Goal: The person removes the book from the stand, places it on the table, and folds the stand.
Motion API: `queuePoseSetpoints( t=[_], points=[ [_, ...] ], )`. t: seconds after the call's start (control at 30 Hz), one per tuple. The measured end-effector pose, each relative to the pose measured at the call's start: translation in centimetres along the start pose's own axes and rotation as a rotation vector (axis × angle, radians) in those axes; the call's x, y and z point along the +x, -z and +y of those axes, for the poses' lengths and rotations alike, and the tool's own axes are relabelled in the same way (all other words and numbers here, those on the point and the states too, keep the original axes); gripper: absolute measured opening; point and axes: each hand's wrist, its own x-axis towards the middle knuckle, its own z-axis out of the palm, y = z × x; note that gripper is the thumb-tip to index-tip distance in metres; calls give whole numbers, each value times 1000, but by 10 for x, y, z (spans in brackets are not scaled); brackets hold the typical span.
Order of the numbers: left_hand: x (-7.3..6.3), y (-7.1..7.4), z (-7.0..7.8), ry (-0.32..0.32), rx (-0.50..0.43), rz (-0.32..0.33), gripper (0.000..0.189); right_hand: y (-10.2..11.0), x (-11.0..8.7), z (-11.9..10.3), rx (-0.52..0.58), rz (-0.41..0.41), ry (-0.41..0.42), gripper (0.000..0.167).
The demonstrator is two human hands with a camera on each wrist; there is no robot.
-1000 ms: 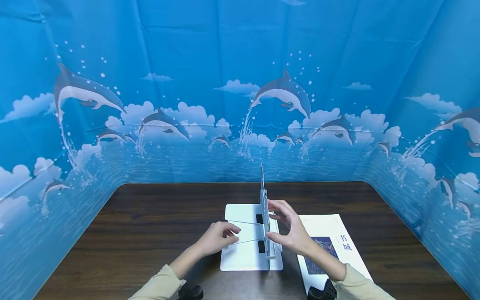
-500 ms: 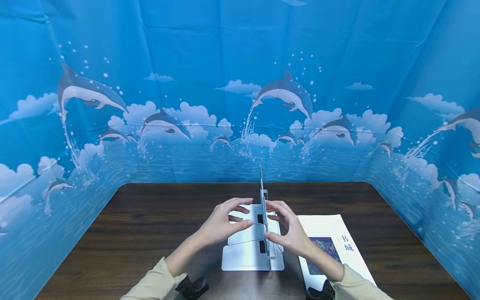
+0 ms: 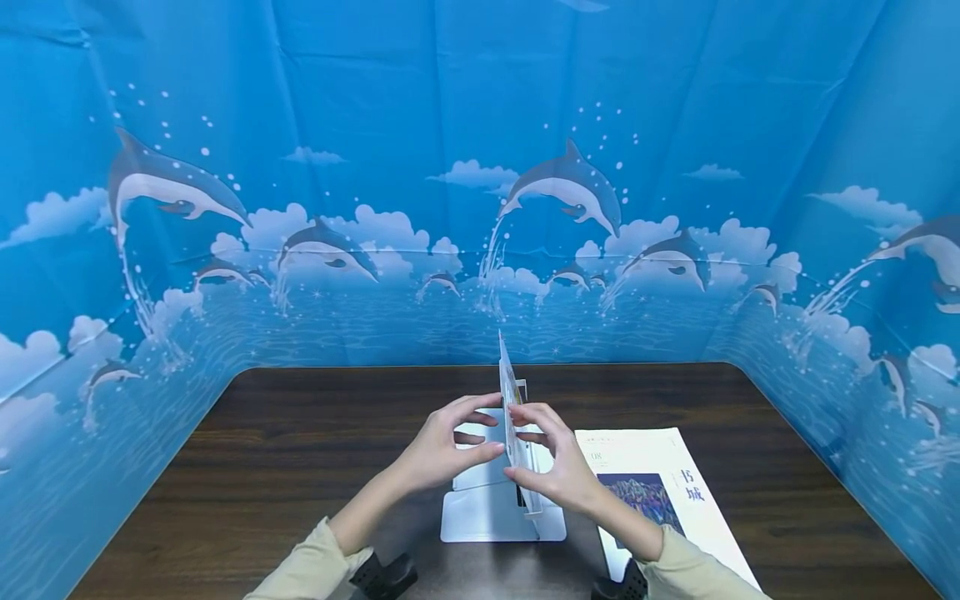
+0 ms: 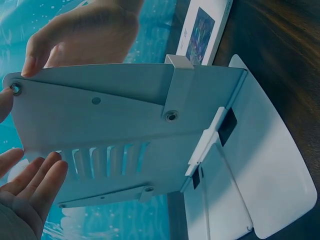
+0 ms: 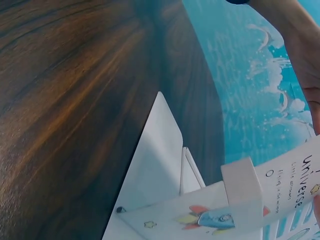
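A white metal book stand sits on the table, its flat base down and its slotted panel raised on hinges, leaning left. Drawings and lettering show on the panel's right-hand face in the right wrist view. My right hand holds the panel's upper part by the edge, thumb nearer me and fingers farther off. On the other side, my left hand is spread with bent fingers, its fingertips at or very near the panel; contact is unclear. In the left wrist view several left fingers stand free of the panel.
To the right, a white magazine with a dark picture lies partly under the right forearm. The dark wooden table ends at a blue dolphin-print curtain at the back and sides. Folding hooks jut from the panel.
My left hand has risen from the base to the panel's left side. My right hand has shifted left, and the panel has tilted left with it.
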Motion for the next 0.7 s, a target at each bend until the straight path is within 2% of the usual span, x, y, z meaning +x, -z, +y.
queuePoseSetpoints(
  t=[0.1,0.2,0.4,0.7],
  points=[
    [-2,1,-16,-2,-37,-4,59,-5,1,1,-19,1,-19,59],
    [-5,4,-24,-16,-80,-20,62,-9,2,2,-47,0,-36,58],
    [-15,11,-29,-15,-134,-36,64,-19,6,-1,-104,-11,-60,58],
    [-23,16,-36,-17,-138,-19,64,-27,7,0,-93,-40,-88,60]
  ],
)
